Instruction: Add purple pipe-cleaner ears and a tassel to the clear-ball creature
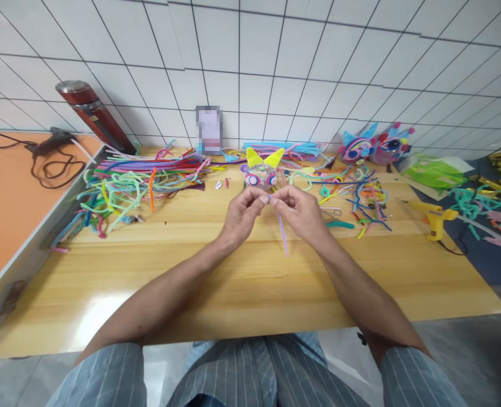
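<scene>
My left hand (244,213) and my right hand (297,212) meet above the middle of the wooden table. Both are closed, thumbs against fingers, pinching a light purple pipe cleaner (283,234) between them. One end of it hangs down below the right hand; the pinched part is mostly covered by my fingertips. Just behind the hands stands a round craft figure (261,176) with yellow pointed ears and pink-and-blue ringed eyes. Close to my right hand lie scissors (332,211) and a teal strip (340,225).
Piled pipe cleaners (127,181) lie at the left, cut pieces (369,200) at the right. A yellow glue gun (434,219) rests near the right edge. Along the wall stand a red thermos (95,116), a phone (209,130) and two finished-looking figures (357,150). A low partition (34,249) borders the left side.
</scene>
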Demonstrator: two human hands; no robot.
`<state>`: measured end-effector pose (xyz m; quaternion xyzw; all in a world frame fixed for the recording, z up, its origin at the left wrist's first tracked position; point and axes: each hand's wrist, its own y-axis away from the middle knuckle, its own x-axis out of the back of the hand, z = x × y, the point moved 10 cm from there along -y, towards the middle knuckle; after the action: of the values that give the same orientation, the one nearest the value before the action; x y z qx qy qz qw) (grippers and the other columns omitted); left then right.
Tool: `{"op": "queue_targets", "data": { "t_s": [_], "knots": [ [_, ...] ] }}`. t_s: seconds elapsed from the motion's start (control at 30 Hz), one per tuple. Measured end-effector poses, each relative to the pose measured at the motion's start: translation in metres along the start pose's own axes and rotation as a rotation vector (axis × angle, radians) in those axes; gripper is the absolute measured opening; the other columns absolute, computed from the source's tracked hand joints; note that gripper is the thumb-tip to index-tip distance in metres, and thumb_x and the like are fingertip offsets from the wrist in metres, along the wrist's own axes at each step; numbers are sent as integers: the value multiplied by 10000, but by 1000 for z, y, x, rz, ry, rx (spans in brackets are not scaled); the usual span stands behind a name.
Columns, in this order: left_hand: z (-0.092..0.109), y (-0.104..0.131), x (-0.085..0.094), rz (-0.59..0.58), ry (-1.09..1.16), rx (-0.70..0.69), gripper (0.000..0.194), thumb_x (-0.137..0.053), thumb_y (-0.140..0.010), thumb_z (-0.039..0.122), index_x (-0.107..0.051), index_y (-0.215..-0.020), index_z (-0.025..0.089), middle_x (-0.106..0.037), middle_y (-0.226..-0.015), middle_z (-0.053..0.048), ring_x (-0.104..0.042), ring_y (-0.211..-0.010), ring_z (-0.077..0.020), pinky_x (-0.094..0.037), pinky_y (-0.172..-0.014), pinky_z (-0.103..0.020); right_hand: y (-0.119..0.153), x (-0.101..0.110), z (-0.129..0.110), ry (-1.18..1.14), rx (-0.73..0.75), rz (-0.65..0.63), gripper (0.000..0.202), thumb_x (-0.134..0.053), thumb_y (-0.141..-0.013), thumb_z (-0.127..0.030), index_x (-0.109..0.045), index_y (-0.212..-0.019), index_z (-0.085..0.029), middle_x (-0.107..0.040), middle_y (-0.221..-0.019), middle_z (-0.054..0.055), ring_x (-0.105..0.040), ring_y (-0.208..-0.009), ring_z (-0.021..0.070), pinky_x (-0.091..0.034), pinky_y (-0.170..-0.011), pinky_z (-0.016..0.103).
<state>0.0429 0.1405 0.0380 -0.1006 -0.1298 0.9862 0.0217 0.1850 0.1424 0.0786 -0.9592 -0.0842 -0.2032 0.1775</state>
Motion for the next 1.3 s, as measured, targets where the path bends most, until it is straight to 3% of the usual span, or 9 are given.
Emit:
{"op": "queue_targets", "data": {
  "t_s": [0.13,0.23,0.33,0.43,0.57,0.7,0.77,0.97,1.3],
  "knots": [
    [-12,2,-4,-17,11,12,348,-763,-901,534,-649,-879,206,-562,-698,35,-470,-622,-120,-404,-612,-261,-1,1,1,129,62,27,83,-656,-910,-252,-668,-835,-218,-681,-738,-1,-606,-663,153,-455,-663,294],
    [-3,-4,-8,-142,-205,-92,301,-754,-920,485,-667,-894,197,-660,-809,-1,-548,-709,-137,-448,-691,-276,1,5,-8,315,159,27,85,-649,-892,-169,-657,-820,-214,-680,-757,12,-606,-694,162,-435,-689,305],
    [12,-7,-7,-194,-392,-237,241,-694,-978,399,-666,-854,194,-653,-786,0,-550,-709,-140,-432,-700,-283,1,5,-10,378,184,-16,93,-653,-911,-165,-663,-835,-218,-695,-786,21,-620,-732,174,-438,-715,311],
    [22,-5,-6,-171,-420,-313,249,-659,-1007,393,-658,-851,199,-639,-786,-1,-559,-733,-148,-437,-717,-289,0,4,-5,255,130,-34,76,-662,-919,-208,-673,-846,-223,-703,-773,8,-618,-696,163,-455,-699,300],
    [12,1,-1,-55,-289,-203,291,-674,-1002,461,-653,-870,203,-617,-778,9,-512,-699,-138,-434,-687,-280,-1,-2,7,52,26,-33,106,-672,-922,-317,-693,-886,-219,-718,-776,5,-631,-678,156,-475,-667,288],
    [-2,5,2,30,-119,-110,310,-682,-993,494,-652,-888,204,-597,-768,19,-465,-650,-125,-428,-648,-268,0,-3,8,51,6,6,142,-673,-924,-343,-687,-863,-216,-715,-762,9,-629,-678,156,-473,-664,289],
    [-2,3,1,-2,-159,-115,309,-674,-998,497,-658,-896,205,-610,-775,13,-473,-650,-128,-426,-642,-270,0,1,2,132,43,14,123,-671,-920,-302,-680,-831,-218,-705,-740,6,-620,-671,155,-462,-669,292],
    [24,-1,-6,-111,-426,-336,267,-654,-1019,435,-677,-884,207,-687,-847,-27,-569,-766,-166,-464,-754,-308,1,7,-10,275,140,10,99,-655,-902,-212,-679,-806,-223,-704,-743,8,-607,-681,159,-443,-686,301],
    [-7,5,9,105,-70,-54,272,-727,-960,466,-661,-900,209,-587,-747,24,-473,-651,-129,-428,-641,-276,3,-7,13,9,-41,50,194,-691,-917,-401,-709,-866,-215,-735,-766,15,-641,-672,160,-474,-645,291]
  ]
}}
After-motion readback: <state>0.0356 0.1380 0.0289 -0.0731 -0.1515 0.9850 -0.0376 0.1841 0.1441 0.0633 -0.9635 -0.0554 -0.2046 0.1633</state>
